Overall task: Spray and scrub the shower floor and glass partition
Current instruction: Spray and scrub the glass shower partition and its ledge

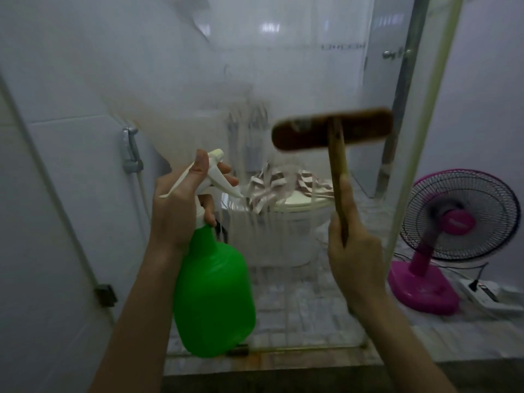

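A person faces a glass partition (283, 80) that fills most of the frame, streaked with pale liquid running down its middle. At lower center, the left hand (181, 205) grips the neck of a green spray bottle (215, 293), with 1 finger curled over the white trigger and the nozzle aimed at the glass. At center right, the right hand (354, 251) holds the wooden handle of a brush (331, 129), its brown head raised sideways against or just in front of the glass. Through the glass a toilet (297, 214) shows; a pink fan (459, 217) stands at right. Scrubbing the sprayed glass appears underway. Next, the brush likely needs firm strokes across the wet streaks.
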Demonstrator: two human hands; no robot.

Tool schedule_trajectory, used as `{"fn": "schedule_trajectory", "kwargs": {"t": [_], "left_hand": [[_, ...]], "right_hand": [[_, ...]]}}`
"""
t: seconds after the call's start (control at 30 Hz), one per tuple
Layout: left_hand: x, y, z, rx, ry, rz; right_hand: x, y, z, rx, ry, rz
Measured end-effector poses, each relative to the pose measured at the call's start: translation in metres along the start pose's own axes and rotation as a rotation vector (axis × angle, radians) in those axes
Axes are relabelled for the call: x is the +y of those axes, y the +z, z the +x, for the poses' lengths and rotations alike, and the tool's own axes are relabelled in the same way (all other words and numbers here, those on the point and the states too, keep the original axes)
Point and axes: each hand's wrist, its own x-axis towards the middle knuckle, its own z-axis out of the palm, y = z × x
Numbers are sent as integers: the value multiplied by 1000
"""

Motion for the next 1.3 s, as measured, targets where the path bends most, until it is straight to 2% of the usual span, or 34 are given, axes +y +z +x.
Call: {"fn": "schedule_trajectory", "kwargs": {"t": [0.13, 0.23, 0.33, 0.57, 0.73, 0.8, 0.93, 1.03, 1.2, 1.3], "left_hand": [[-16, -12, -2, 54, 35, -7], [-38, -26, -13, 65, 66, -50], [-58, -37, -28, 57, 76, -29], [-76, -48, -68, 101, 28, 166], [-51, -68, -71, 115, 62, 137], [-42, -72, -72, 133, 96, 145], [-34, -77, -73, 174, 130, 194], [-33, -80, -75, 250, 150, 251], [-32, -94, -78, 390, 105, 309], [-28, -109, -81, 482, 97, 329]], "right_hand": [[3, 7, 48, 70, -183, -48], [37, 10, -12, -10, -232, -104], [59, 9, -63, -130, -176, -136], [27, 21, 4, -54, -358, -221], [72, 2, -88, -257, -243, -242], [74, -3, -98, -331, -236, -254], [20, 32, -25, -175, -335, -293], [-3, 53, 0, -126, -382, -273], [30, 52, -70, -264, -351, -335], [14, 65, -88, -305, -300, -355]]}}
